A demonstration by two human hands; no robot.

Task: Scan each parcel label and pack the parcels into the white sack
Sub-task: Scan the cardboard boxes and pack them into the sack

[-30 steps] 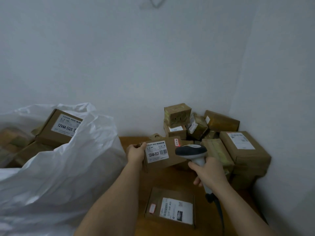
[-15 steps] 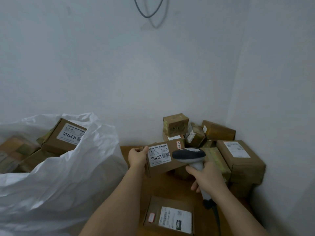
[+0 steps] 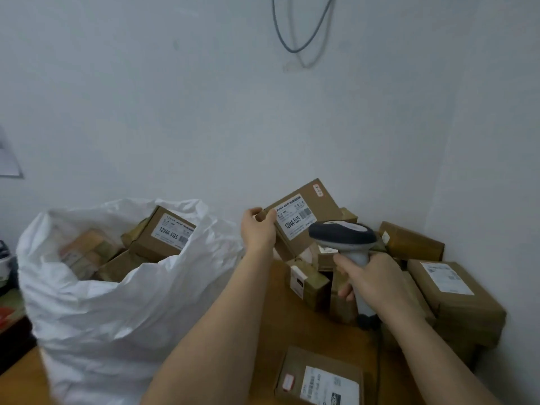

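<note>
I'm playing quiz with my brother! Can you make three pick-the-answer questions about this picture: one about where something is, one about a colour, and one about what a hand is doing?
1. Where is the box with the label 12V4A-5525 that nobody is holding?
A. In the open top of the sack
B. On the floor
C. Under the scanner

2. What colour is the sack?
A. Blue
B. White
C. Black

3. What is the right hand doing?
A. Hanging free
B. Lying flat on the table
C. Gripping the scanner

Answers:
1. A: that labelled box sits among other parcels in the mouth of the sack.
2. B: the crinkled sack is white all over.
3. C: the right hand is wrapped round the handle of the scanner, while the left hand holds up another labelled box.
</note>
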